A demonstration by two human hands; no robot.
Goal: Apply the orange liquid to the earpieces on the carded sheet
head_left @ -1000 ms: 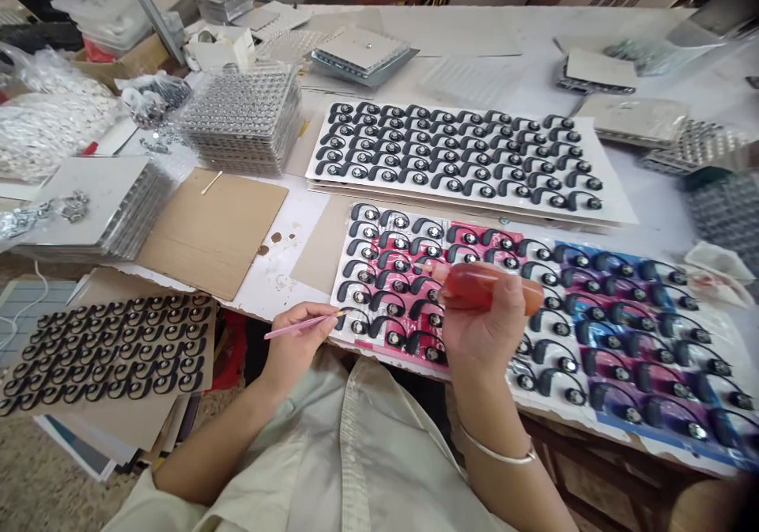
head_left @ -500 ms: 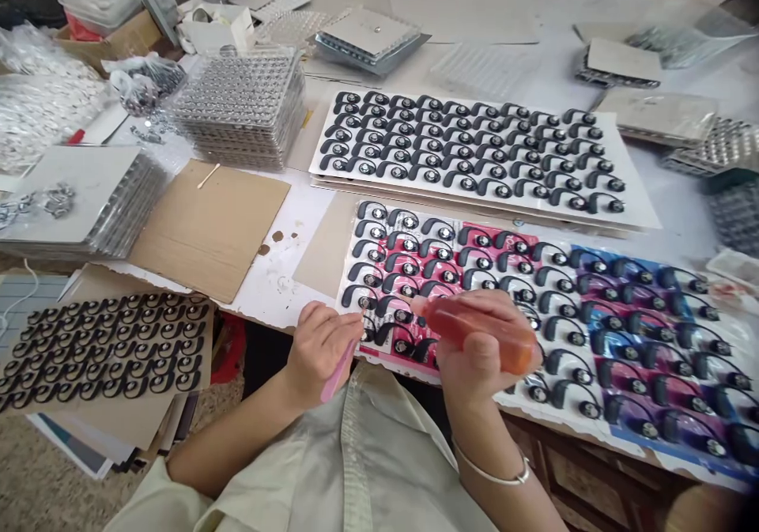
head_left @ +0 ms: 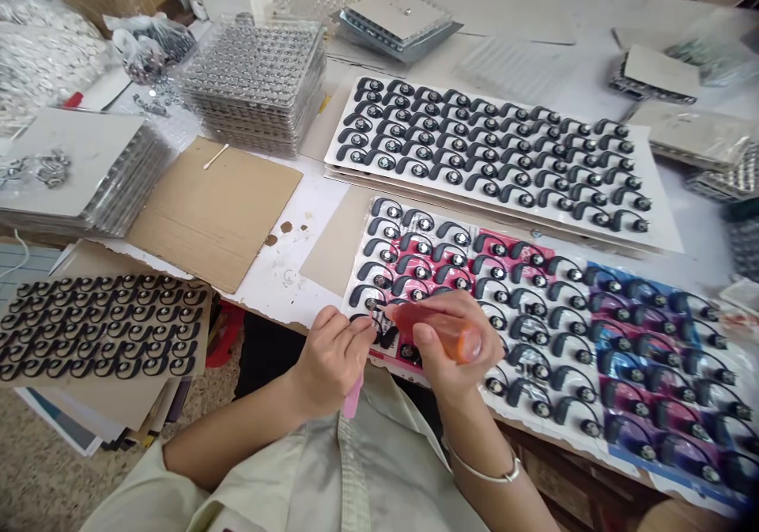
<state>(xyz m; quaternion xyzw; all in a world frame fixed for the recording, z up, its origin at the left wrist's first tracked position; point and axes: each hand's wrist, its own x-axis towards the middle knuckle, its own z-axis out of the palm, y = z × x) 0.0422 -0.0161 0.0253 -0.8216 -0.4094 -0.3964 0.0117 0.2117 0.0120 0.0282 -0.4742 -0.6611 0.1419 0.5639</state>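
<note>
- Orange bottle (head_left: 442, 333): lying nearly flat over the near left corner of the pink-and-blue sheet (head_left: 598, 358), nozzle pointing left at a black hook piece (head_left: 375, 322) in the front rows.
- Right hand (head_left: 454, 370): fingers wrapped tight round the bottle's body, thumb on top. Bracelet (head_left: 483, 473) on that wrist.
- Left hand (head_left: 329, 362): closed on a pink stick (head_left: 353, 398) that points down toward the lap; its fingertips press on the hook piece by the nozzle.
- Sheet filled with rows of the same black hooks, set close together.
- Beyond it, a white board (head_left: 652, 235) with more rows; to the left, bare cardboard (head_left: 213, 208) and a stack of clear trays (head_left: 254, 81); a further board of hooks (head_left: 100, 326) below the table edge.
- Risk, as I judge it: too hard a squeeze could flood the piece and spill onto its close neighbours or the sheet.
- Nozzle sits right by the left fingertips, so whatever comes out could get on them.
- The sheet's corner is at the table edge; a nudge from either wrist could shift the rows.
</note>
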